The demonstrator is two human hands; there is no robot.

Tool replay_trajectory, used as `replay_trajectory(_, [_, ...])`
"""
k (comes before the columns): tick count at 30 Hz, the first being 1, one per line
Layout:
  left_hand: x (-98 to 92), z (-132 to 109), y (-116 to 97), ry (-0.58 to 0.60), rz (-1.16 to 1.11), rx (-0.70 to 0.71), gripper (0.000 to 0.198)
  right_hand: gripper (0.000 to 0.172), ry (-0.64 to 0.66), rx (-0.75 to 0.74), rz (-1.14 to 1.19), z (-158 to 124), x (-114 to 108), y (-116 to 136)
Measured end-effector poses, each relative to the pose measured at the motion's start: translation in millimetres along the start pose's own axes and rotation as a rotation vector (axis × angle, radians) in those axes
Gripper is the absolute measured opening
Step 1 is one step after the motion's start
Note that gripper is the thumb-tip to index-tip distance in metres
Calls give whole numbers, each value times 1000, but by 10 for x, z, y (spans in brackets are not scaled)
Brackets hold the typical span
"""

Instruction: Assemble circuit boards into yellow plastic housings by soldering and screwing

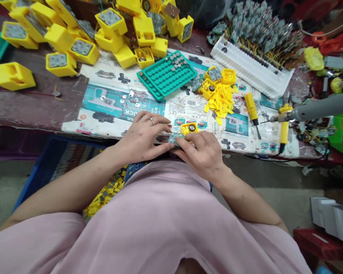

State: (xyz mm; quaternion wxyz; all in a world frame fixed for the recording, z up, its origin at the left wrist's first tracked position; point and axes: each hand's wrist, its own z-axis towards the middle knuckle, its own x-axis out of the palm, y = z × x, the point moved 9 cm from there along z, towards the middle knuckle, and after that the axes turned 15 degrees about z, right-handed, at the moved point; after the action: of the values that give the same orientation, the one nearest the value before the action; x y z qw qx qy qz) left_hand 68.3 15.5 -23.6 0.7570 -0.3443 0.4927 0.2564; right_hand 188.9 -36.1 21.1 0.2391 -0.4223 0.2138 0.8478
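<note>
At the table's front edge, my left hand [145, 137] and my right hand [203, 153] meet over a small grey plastic part [175, 137]. The left thumb and index finger close on its left side. My right thumb and fingertips pinch it from the right, hiding some of it. Just beyond the right fingers lies a small yellow casing [189, 128] with a round metal piece inside; thin wires seem to run near it. Whether the casing and grey part are joined, I cannot tell.
Yellow casings [84, 51] are heaped at the back left. A green tray [160, 82] holds small round metal pieces. To the right lie yellow plastic bits [221, 101], a screwdriver [251, 108], a yellow-handled tool [284, 127], a white rack [246, 64] and an overhanging grey power driver [317, 110].
</note>
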Motion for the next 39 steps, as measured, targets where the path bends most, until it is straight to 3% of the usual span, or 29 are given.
replay_trajectory(3, [-34, 24, -80, 3, -108, 24, 41, 9, -61, 31, 70, 16, -52, -28])
replay_trajectory(8, [87, 94, -270, -144, 22, -35, 94, 13, -164, 400, 540, -51, -106, -493])
replay_trajectory(10, [199, 166, -343, -169, 104, -69, 97, 17, -182, 552, 718, -120, -63, -678])
replay_trajectory(13, [308, 304, -315, -114, 117, -106, 90, 26, -160, 677, 890, -213, -9, -880])
replay_trajectory(19, [270, 447, -47, 214, 30, 128, 83, 14, 38, 550, 871, -180, -63, -970])
replay_trajectory(21, [229, 418, -21, 243, 29, 210, 77, 16, 83, 480, 820, -133, -83, -933])
replay_trajectory(23, [184, 370, -54, 178, 40, 242, 71, 17, 111, 445, 760, -99, -92, -904])
replay_trajectory(29, [58, 174, -271, -246, 104, 143, 56, 16, 186, 398, 612, -46, -114, -812])
replay_trajectory(35, [156, 168, -277, -238, 78, 162, 31, 19, 271, 261, 498, 29, -150, -616])
replay_trajectory(39, [106, 138, -287, -297, 119, 198, 34, 19, 285, 248, 455, 25, -153, -580])
